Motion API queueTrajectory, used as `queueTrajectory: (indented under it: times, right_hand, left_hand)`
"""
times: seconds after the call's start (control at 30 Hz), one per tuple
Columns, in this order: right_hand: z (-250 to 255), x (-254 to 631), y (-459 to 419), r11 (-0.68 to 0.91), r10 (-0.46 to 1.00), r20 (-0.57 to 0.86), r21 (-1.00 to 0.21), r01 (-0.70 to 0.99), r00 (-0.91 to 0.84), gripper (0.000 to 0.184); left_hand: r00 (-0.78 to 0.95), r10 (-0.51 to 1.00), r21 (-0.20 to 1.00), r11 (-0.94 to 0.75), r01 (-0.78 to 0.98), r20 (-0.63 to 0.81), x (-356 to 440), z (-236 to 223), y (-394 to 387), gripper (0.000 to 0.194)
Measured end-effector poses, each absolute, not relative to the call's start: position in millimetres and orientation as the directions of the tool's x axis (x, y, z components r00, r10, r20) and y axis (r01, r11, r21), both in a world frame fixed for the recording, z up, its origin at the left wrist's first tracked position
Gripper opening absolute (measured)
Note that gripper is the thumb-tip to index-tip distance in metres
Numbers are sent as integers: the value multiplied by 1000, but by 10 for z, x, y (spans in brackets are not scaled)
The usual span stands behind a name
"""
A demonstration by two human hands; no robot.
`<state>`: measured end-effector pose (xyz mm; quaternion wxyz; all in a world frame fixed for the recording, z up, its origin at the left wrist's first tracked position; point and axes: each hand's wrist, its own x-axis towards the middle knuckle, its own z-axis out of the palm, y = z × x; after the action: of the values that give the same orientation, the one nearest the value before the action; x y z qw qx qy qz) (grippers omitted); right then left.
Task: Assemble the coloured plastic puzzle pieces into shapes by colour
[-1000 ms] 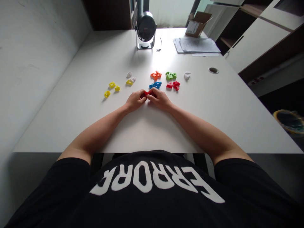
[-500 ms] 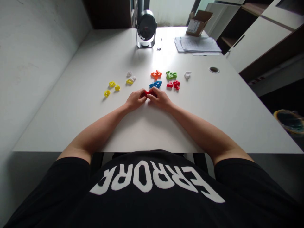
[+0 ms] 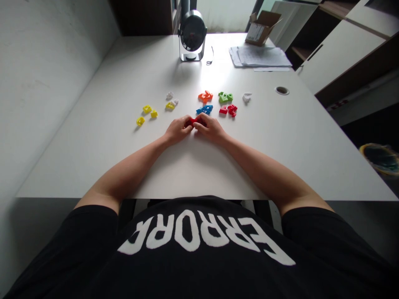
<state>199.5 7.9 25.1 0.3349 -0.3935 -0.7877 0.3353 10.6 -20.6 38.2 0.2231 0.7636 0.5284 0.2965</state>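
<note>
Between my fingertips is a small red plastic piece [image 3: 193, 121], mostly covered, so its full shape is hidden. My left hand [image 3: 180, 129] grips it from the left, and my right hand [image 3: 209, 127] from the right, both with fingers curled. Just beyond my hands lies a cluster of blue pieces [image 3: 204, 109]. Red pieces [image 3: 232, 110] rest to the right of my right hand. Behind these are orange pieces [image 3: 205, 96] and green pieces [image 3: 225, 97]. Yellow pieces [image 3: 153, 113] lie to the left, with a white piece [image 3: 169, 95] near them.
Another white piece [image 3: 247, 97] lies at the right. Farther back on the white table [image 3: 93, 166] stand a round black device on a metal stand [image 3: 192, 35], stacked papers [image 3: 260, 57] and an open cardboard box [image 3: 262, 29]. A cable hole [image 3: 282, 90] is at the right.
Both hands keep hold of the red piece with hardly any movement. The whole view has shifted very slightly; the loose pieces lie as before.
</note>
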Motion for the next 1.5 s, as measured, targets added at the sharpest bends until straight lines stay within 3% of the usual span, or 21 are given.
queueTrajectory:
  times: [0.4, 1.5]
  right_hand:
    - [229, 1999, 94, 470, 840, 273, -799, 375, -469, 33]
    - [183, 2001, 150, 455, 850, 240, -784, 422, -469, 32]
  left_hand:
    - [272, 937, 651, -347, 675, 218, 101, 371, -198, 19]
    - [262, 944, 642, -330, 692, 202, 97, 327, -183, 17]
